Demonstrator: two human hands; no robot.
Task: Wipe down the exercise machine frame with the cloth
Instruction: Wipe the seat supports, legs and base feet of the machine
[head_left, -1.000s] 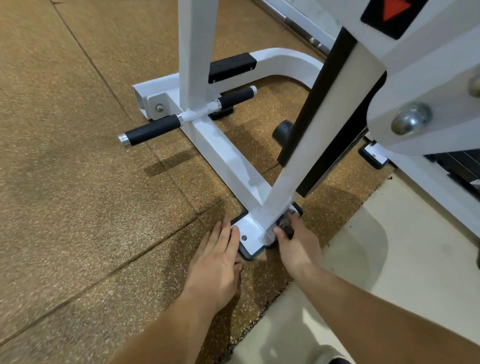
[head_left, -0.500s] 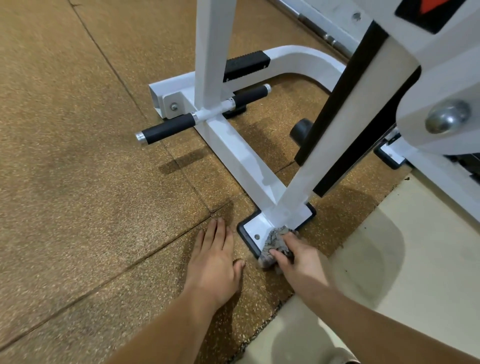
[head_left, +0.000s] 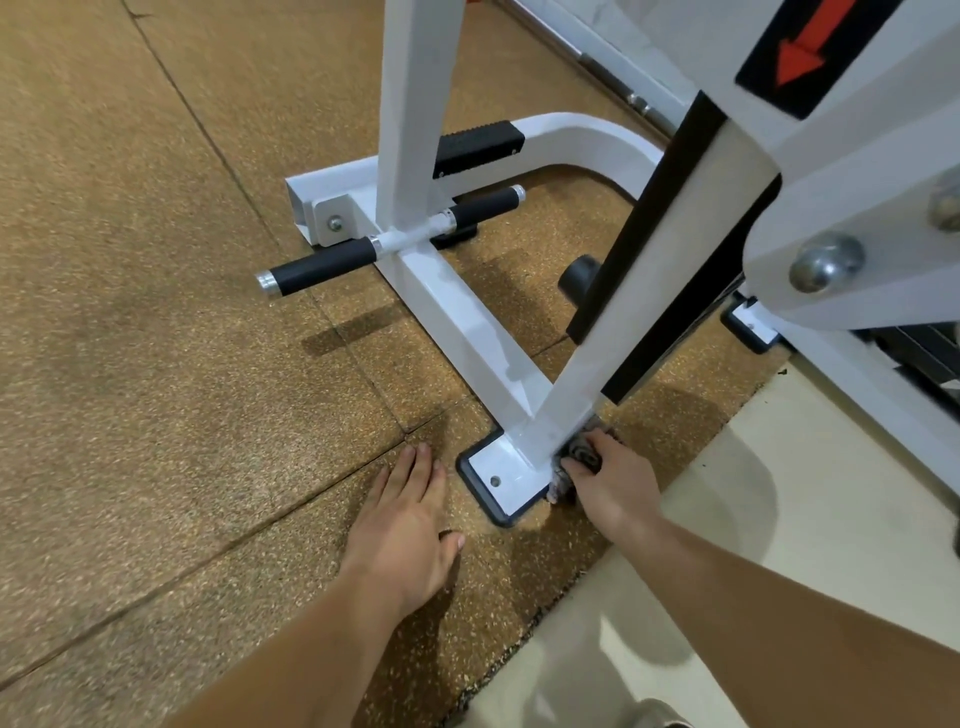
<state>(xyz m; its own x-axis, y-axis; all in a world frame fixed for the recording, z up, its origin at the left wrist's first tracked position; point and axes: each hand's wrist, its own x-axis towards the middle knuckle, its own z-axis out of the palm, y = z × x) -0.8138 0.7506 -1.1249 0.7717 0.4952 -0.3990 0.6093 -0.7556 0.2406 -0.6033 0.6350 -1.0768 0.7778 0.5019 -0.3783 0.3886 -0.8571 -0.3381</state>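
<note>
A person's right hand (head_left: 615, 486) is gripping a grey cloth (head_left: 581, 456) and pressing it against the bottom of the slanted white post (head_left: 597, 374) of the exercise machine frame (head_left: 457, 322), right where the post is meeting the white foot plate (head_left: 493, 467). Fingers are curling round the cloth, so most of it is hidden. Only a crumpled bit is showing btwn the knuckles and the post, w/ a pale edge poking out below the thumb. The left hand (head_left: 410, 525) is lying flat on the brown speckled floor mat (head_left: 156, 364), fingers straight and together, holding nothing. It is resting just beside the plate's black rubber rim, not touching it. Both forearms are running off the bottom edge.

Further back, a bar (head_left: 324, 267) w/ black grips is crossing the low beam, and a black ribbed pad (head_left: 475, 143) is sitting on the curved rear tube. A black round part (head_left: 576, 278) is peeking out from behind the post; what it is can't be made out. Top R, a blurred label (head_left: 800, 52) w/ a red arrow is getting cut off at the top, and a metal knob (head_left: 826, 262) is sticking out of a white housing. The pale floor (head_left: 753, 519) is starting at the mat's ragged edge, R of the cloth hand.
</note>
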